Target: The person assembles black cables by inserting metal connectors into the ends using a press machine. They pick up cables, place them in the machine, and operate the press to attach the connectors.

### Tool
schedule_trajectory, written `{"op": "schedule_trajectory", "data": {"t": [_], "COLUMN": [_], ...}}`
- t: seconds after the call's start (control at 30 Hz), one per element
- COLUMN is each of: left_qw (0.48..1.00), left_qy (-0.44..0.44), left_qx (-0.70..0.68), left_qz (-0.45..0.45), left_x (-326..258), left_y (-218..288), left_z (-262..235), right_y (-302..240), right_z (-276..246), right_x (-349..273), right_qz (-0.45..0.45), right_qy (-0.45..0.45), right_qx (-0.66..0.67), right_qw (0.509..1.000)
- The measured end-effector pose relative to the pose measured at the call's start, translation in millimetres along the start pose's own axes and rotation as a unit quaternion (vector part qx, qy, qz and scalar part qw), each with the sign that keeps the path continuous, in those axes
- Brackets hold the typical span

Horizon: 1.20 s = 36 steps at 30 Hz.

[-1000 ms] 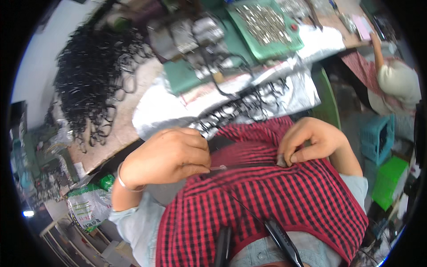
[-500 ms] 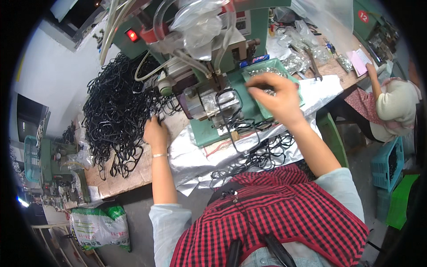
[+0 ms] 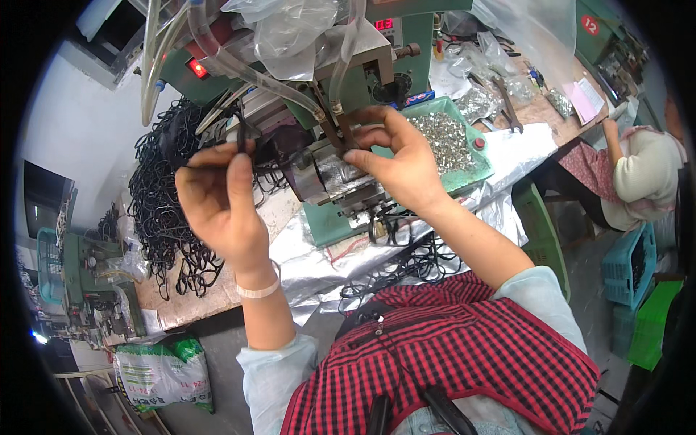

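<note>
My left hand is raised beside the bench press, closed on a black cord loop that stands up between thumb and fingers. My right hand reaches into the press just under its tool, thumb and forefinger brought together. Whatever those fingertips hold is too small or hidden to make out. Left of the press lies a big tangled heap of black cord loops. More black loops lie below the press on silver sheeting.
A green tray of small metal pieces stands right of the press. Clear hoses and a plastic bag hang over it. A wrench lies farther right. Another person sits at the far right.
My left hand has risen from the heap with a cord loop. My right hand has moved left from over the tray to the press. The loop hanging at the press has dropped lower.
</note>
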<state>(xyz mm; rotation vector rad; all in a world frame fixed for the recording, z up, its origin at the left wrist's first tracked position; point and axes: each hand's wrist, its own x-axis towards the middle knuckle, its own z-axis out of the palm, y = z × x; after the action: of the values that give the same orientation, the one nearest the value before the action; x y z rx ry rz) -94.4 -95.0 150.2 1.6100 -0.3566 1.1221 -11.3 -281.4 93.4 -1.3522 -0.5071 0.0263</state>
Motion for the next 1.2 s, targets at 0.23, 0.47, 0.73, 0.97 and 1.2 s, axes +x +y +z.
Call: {"op": "schedule_trajectory", "data": {"t": [0.23, 0.47, 0.73, 0.97, 1.2], "left_qw": [0.999, 0.979, 0.903, 0.914, 0.94], "left_qy": [0.023, -0.139, -0.253, -0.244, -0.235], "left_qx": [-0.023, 0.053, 0.215, 0.192, 0.169], "left_qz": [-0.032, 0.141, 0.275, 0.261, 0.183], "left_x": [2.7, -64.7, -63.8, -67.3, -83.4], "left_y": [-4.7, -2.1, -13.4, -22.1, -16.6], "left_z": [2.7, 1.4, 29.3, 29.6, 22.1], "right_y": [-12.4, -6.6, 59.0, 64.8, 70.0], "right_z": [2.7, -72.8, -127.9, -109.8, -102.2], "right_x": [-1.8, -36.3, -24.3, -26.4, 11.5], "right_qz": [0.061, -0.121, -0.129, -0.144, -0.216], "right_qy": [0.01, 0.038, 0.139, 0.135, -0.036], "right_qx": [0.022, -0.448, -0.559, -0.562, -0.622], "right_qw": [0.998, 0.885, 0.807, 0.803, 0.752]}}
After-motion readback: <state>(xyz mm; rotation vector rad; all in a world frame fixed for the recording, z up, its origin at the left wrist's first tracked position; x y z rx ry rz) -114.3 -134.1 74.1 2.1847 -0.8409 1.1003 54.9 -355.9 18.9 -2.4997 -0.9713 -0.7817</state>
